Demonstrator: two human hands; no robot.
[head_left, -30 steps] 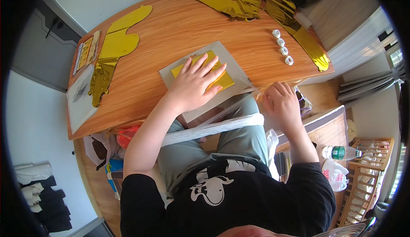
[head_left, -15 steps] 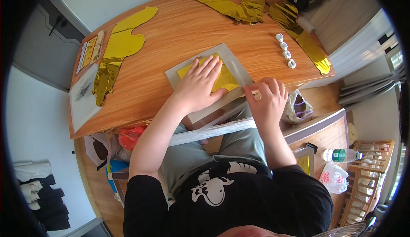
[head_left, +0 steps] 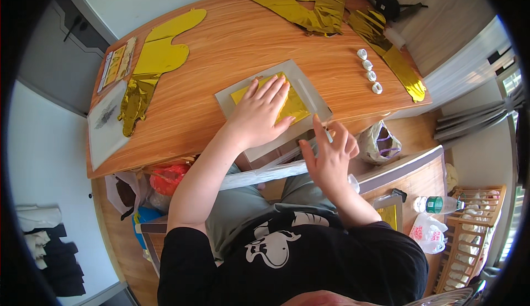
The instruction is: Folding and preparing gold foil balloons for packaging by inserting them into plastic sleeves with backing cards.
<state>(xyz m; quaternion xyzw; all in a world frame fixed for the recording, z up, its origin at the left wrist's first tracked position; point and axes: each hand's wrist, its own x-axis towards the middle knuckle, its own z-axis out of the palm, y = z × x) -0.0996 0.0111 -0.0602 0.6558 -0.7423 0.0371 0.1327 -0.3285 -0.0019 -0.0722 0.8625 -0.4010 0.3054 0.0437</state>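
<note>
My left hand (head_left: 258, 106) lies flat, fingers stretched, on a folded gold foil piece (head_left: 298, 107), pressing it onto a grey flat bag or sheet (head_left: 225, 100) at the table's front edge. A clear strip (head_left: 309, 93) runs along the sheet's right side. Just off that edge, my right hand (head_left: 331, 154) hovers with thumb and index finger apart. A thin white stick-like piece (head_left: 329, 135) shows at its curled fingers; its kind cannot be made out. Near my lap, a whitish plastic roll or strip (head_left: 265, 174) extends across below the table edge.
Flat gold foil balloons lie at the left (head_left: 160, 57), the back (head_left: 303, 8) and the right (head_left: 395, 60) of the wooden table (head_left: 221, 41). Several small white rolls (head_left: 369, 71) line up at right. A bottle (head_left: 439, 204) and plastic bags stand lower right.
My right hand has drawn back from the sheet's right corner toward me, its thumb and index finger now spread. My left hand stays flat on the foil.
</note>
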